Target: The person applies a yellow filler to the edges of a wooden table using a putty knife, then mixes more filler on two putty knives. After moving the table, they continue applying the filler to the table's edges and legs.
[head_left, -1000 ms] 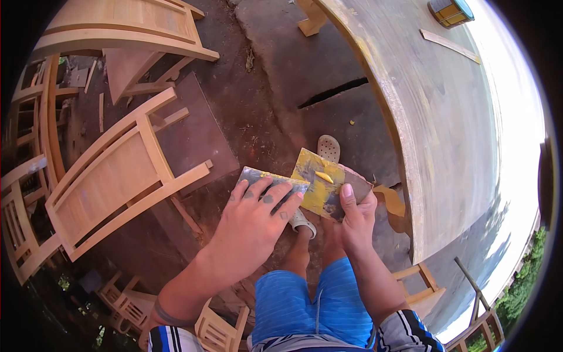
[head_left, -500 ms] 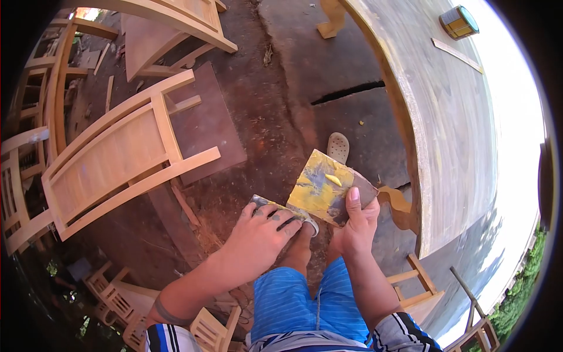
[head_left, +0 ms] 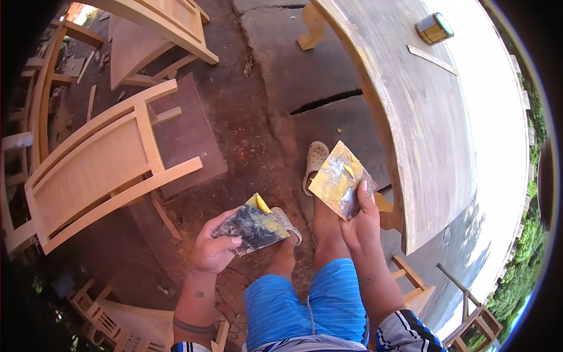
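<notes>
My left hand [head_left: 215, 243] is closed on a dark, paint-smeared square plate [head_left: 249, 229], its thumb lying on the face. A lump of yellow paste [head_left: 262, 204] sits along that plate's upper edge. On the other side, my right hand [head_left: 362, 220] grips a second flat plate [head_left: 338, 183], covered in yellow and grey smears, with the thumb on top. A small yellow blob [head_left: 349, 171] sticks to its face. The two plates are apart, both above the ground in front of my legs.
A long wooden tabletop [head_left: 422, 117] with a curved edge stands on the right, bearing a metal can [head_left: 434, 28] and a thin wood strip [head_left: 433, 60]. Wooden chairs [head_left: 97, 170] stand at the left. A cracked floor [head_left: 246, 105] runs between.
My left hand has moved left and turned over, so its plate now shows its smeared face. The right hand's plate has tilted slightly. The view has shifted, and one foot has stepped.
</notes>
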